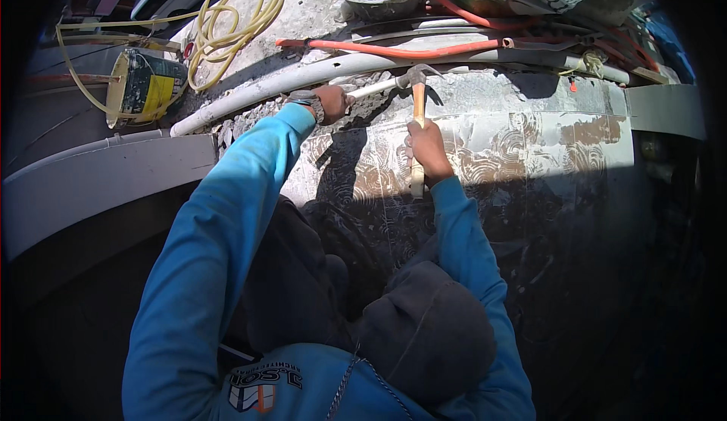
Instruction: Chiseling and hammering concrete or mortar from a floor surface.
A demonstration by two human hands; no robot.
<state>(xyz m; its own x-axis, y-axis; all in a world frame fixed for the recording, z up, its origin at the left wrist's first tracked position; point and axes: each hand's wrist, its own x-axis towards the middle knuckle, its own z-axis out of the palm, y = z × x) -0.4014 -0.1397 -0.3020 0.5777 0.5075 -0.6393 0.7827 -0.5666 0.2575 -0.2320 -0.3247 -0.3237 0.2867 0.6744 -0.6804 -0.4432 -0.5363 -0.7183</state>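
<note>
Wood in hand: gripping hammer with right hand and pale rod with left hand, hammer head at rod's end, near swirl-marked slab. Judged partway, with loose rubble uncleared beside white pipe and amount left unclear.

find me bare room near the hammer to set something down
Widest: the swirl-marked slab right of the right hand, bordered by the concrete strip. Narrower, partly shadowed: between the left sleeve and the claw hammer. Crowded: around the left hand and its pale rod, with rubble and white pipe; beyond, orange hose and bucket.
</note>
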